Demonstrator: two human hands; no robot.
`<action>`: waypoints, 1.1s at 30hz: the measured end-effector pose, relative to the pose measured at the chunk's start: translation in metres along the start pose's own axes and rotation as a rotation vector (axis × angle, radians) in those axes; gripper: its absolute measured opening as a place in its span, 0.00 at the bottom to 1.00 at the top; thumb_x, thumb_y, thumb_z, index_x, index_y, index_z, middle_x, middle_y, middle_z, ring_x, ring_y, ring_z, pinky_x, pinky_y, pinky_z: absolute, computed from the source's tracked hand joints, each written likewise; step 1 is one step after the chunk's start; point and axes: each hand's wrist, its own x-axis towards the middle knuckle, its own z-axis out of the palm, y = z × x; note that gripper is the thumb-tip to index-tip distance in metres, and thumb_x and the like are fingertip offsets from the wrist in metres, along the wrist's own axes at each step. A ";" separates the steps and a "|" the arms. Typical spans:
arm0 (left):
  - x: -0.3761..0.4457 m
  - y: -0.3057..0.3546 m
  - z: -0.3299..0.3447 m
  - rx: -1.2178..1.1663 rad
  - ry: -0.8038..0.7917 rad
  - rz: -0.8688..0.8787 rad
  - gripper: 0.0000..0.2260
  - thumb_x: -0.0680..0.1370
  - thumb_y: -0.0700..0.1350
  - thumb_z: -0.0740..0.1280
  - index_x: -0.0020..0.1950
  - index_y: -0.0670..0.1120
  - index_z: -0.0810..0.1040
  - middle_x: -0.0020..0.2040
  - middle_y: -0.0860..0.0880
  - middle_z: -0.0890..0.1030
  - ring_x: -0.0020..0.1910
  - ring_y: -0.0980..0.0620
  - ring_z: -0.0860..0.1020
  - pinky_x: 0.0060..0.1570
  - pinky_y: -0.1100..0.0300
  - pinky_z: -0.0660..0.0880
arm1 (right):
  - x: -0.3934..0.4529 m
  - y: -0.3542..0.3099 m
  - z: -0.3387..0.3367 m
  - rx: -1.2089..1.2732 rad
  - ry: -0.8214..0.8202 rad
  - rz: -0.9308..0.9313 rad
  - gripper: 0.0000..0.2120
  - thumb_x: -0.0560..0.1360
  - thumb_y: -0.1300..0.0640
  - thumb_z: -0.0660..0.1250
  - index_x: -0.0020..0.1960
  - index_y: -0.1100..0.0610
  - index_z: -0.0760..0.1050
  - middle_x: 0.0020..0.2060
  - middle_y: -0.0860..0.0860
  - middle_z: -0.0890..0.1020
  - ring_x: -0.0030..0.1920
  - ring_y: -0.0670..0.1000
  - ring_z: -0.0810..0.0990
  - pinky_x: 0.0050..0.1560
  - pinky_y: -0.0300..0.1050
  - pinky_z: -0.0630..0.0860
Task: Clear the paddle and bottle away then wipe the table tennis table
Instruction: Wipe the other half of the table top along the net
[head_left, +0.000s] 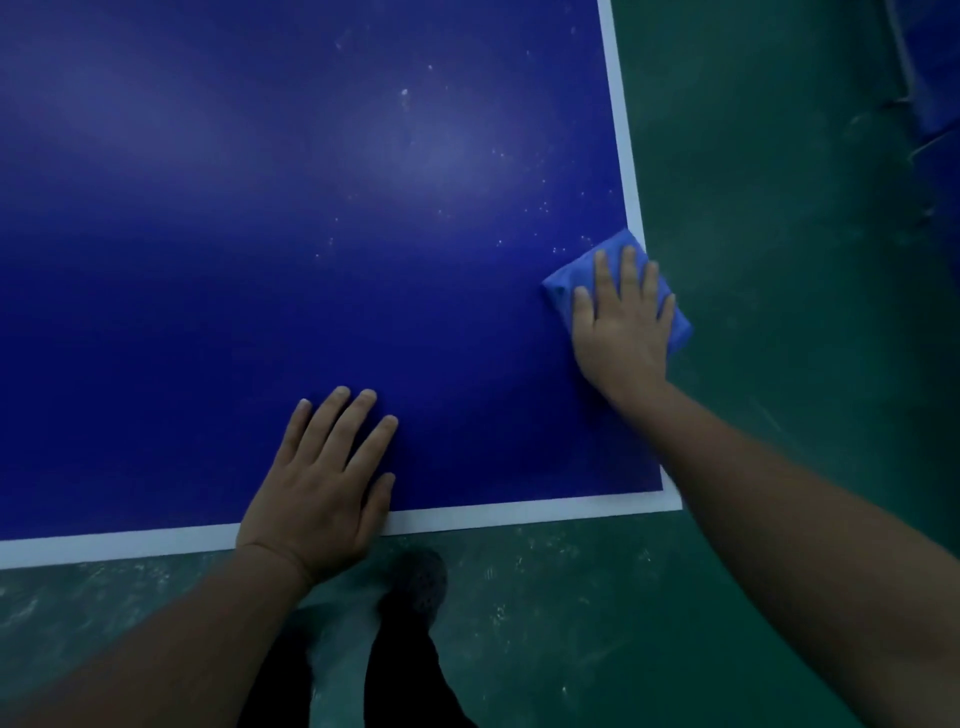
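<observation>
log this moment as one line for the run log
stage: wiping | right hand: flat on blue cloth at table right edge | left hand: flat on table | paddle, bottle: not visible

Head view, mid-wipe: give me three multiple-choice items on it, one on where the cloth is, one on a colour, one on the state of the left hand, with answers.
1. Where is the cloth?
A. at the table's right edge, partly past it
B. mid-table
C. on the floor

2. What colour is the line along the edge of the table?
A. yellow
B. white
C. red

3. How is the left hand?
A. gripping a bottle
B. clenched in a fist
C. flat on the table, fingers straight

Answers: 1 A, the right hand presses it where its corner overhangs the side line. 2 B, the border strip is white against blue. 3 C, its palm lies near the front edge, holding nothing.
</observation>
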 end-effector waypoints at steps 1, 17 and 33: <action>0.000 0.000 0.001 -0.001 0.002 0.000 0.26 0.80 0.54 0.53 0.72 0.41 0.73 0.74 0.38 0.68 0.76 0.37 0.63 0.73 0.36 0.56 | -0.016 -0.002 0.004 -0.014 0.027 -0.007 0.28 0.84 0.42 0.46 0.81 0.47 0.46 0.81 0.50 0.45 0.80 0.56 0.44 0.77 0.63 0.42; 0.000 0.000 0.002 -0.008 0.026 -0.001 0.26 0.80 0.53 0.54 0.71 0.40 0.73 0.74 0.37 0.68 0.75 0.36 0.62 0.74 0.36 0.54 | -0.119 0.040 0.022 -0.017 0.016 -0.075 0.29 0.82 0.41 0.45 0.81 0.47 0.48 0.81 0.51 0.47 0.80 0.54 0.44 0.78 0.60 0.45; -0.033 -0.035 -0.025 -0.254 0.214 -0.179 0.25 0.78 0.51 0.55 0.70 0.39 0.72 0.72 0.38 0.70 0.74 0.38 0.65 0.76 0.40 0.52 | -0.195 -0.058 0.049 -0.077 -0.082 -0.456 0.28 0.81 0.39 0.48 0.80 0.43 0.53 0.80 0.48 0.49 0.80 0.55 0.44 0.76 0.65 0.45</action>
